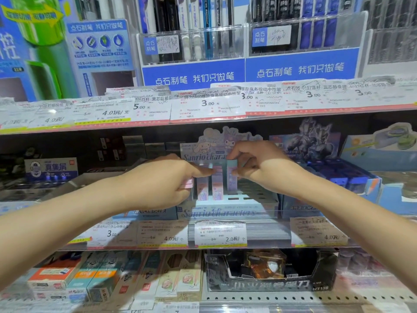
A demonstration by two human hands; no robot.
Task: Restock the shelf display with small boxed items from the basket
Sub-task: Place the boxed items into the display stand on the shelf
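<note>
Pastel card makes up the display carton [228,208], seated on the middle shelf behind a clear rail carrying price tags [220,233]. Slots are cut into its tiered top; most at right are seen unfilled. Three tall pastel boxes [217,184] are stood upright in the slots, close side by side. The left hand [162,179] is closed around a pink box [187,184], with its fingertips touching the leftmost upright box. The right hand [255,163] is pinched on the top of the rightmost upright box [232,175], thumb and forefinger clamped on it. A cartoon-printed backboard [212,143] is raised behind the carton. A dark blue carton [338,175] is noted to the right. Pen racks [248,41] are seen on the upper shelf, farthest back. No basket is in view.
</note>
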